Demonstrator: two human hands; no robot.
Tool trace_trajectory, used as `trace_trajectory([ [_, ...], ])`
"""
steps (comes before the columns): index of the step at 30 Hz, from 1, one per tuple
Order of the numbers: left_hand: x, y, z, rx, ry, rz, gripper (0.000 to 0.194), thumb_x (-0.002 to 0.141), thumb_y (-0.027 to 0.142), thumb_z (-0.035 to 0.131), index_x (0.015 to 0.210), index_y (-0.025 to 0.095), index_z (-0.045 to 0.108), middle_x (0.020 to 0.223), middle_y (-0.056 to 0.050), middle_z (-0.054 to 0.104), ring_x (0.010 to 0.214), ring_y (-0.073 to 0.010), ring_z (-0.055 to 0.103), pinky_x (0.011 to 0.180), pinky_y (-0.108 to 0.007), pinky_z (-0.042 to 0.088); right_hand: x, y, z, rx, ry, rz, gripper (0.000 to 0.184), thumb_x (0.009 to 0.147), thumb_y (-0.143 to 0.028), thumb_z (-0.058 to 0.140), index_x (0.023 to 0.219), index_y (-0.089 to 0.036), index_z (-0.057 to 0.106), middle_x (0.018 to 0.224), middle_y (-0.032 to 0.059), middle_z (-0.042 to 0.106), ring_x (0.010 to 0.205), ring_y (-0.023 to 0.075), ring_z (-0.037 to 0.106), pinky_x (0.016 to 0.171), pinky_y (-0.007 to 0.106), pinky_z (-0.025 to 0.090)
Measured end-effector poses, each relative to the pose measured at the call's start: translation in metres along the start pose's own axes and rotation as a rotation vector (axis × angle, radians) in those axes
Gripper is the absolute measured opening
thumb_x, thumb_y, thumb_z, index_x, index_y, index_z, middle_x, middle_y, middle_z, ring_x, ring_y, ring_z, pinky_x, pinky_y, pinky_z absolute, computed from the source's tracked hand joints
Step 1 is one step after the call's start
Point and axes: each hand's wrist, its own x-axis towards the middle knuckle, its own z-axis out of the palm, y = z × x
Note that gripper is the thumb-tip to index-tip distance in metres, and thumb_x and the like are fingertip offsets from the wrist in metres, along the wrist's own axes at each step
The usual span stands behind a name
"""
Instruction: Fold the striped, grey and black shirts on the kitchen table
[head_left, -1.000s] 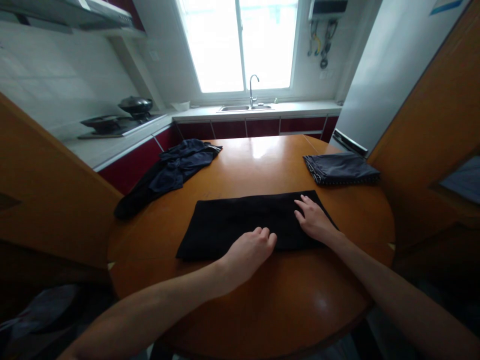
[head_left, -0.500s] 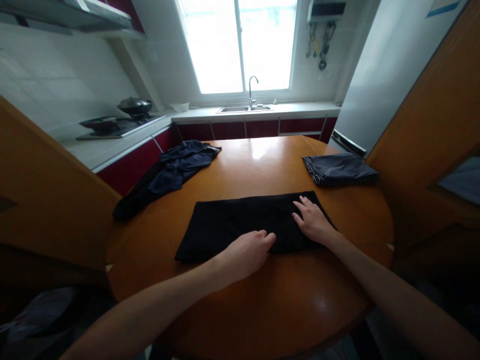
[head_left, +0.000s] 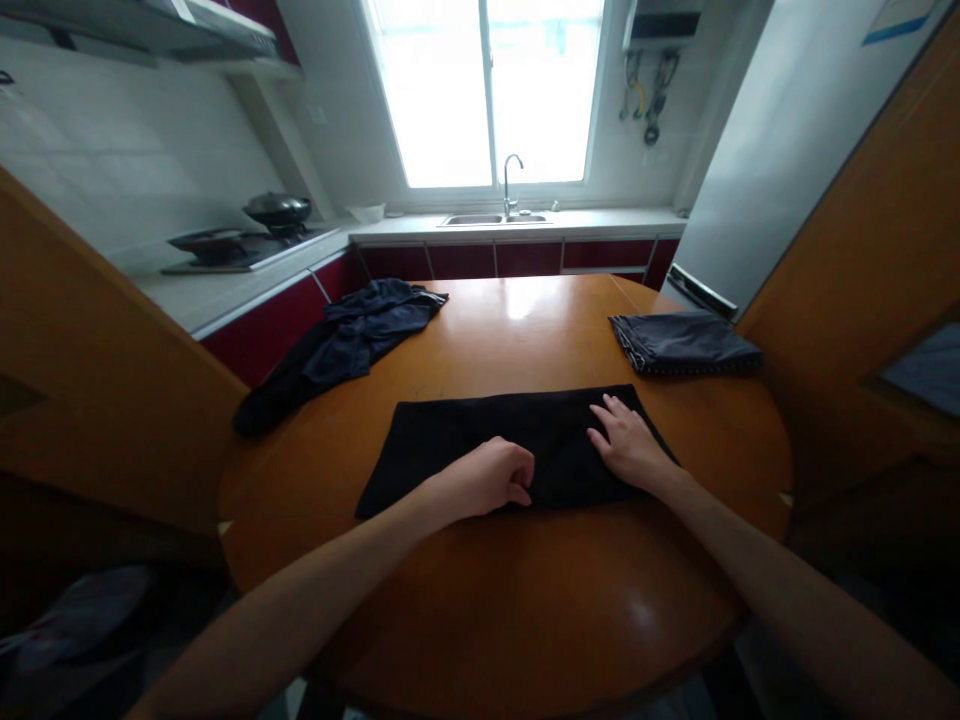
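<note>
A black folded garment (head_left: pixel 442 440) lies flat as a long strip on the wooden table (head_left: pixel 570 590); which kind of garment it is, I cannot tell. Over its middle, close to the near edge, is my left hand (head_left: pixel 491 478), closed with the fingers curled in and the thumb below them. Whether any fabric is pinched in it is hidden. My right hand (head_left: pixel 626 443) rests on the garment's right end, open, palm down and fingers spread.
Rumpled dark blue and black clothes (head_left: pixel 360 335) lie at the table's left edge. A folded dark grey cloth (head_left: pixel 690 342) with patterned edges lies at the right. Beyond the table are a counter with a sink (head_left: pixel 480 219), a stove with pans (head_left: pixel 277 208), and a fridge (head_left: pixel 780 150).
My left hand has moved slightly up and left over the black garment, its fingers curling in more. My right hand stays on the right end. The whole view has shifted a little.
</note>
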Motion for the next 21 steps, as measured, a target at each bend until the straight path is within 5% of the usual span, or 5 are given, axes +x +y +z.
trace_trajectory([
  [8,0.000,-0.001,-0.006,0.051,0.063,0.071,0.011,0.081,0.024,0.076,0.074,0.019,0.069,0.067,0.002,0.066,0.061,-0.0129,0.057,0.054,-0.023,0.035,0.000,0.002,0.002,-0.011,0.004,-0.004,0.053,0.098,-0.035,0.047,0.145,-0.011,0.051,0.160,0.0206,0.034,0.150,0.0326,0.027,0.119,0.052,0.025],
  [14,0.016,-0.011,-0.005,0.031,0.680,0.097,0.030,0.102,0.022,0.040,0.112,0.018,0.068,0.113,-0.008,0.073,0.105,-0.0206,0.068,0.094,-0.032,0.050,0.000,0.003,0.004,0.006,0.032,-0.011,0.052,0.097,-0.034,0.047,0.144,-0.011,0.052,0.159,0.0209,0.035,0.149,0.0335,0.028,0.118,0.055,0.026],
  [18,0.024,-0.013,0.032,0.276,0.531,0.114,0.044,0.104,0.030,0.038,0.143,0.013,0.051,0.153,-0.015,0.047,0.145,-0.0268,0.039,0.118,-0.047,0.031,0.001,0.005,0.010,0.043,0.058,-0.021,0.052,0.096,-0.033,0.049,0.142,-0.011,0.054,0.158,0.0214,0.037,0.149,0.0347,0.029,0.118,0.057,0.027],
  [21,0.024,-0.014,0.053,0.421,0.368,0.080,0.057,0.105,0.043,0.038,0.152,0.011,0.040,0.163,-0.017,0.026,0.153,-0.0307,0.017,0.122,-0.054,0.019,0.006,0.013,0.009,0.120,0.109,-0.048,0.049,0.095,-0.031,0.048,0.139,-0.010,0.057,0.155,0.0212,0.042,0.146,0.0329,0.035,0.118,0.053,0.030],
])
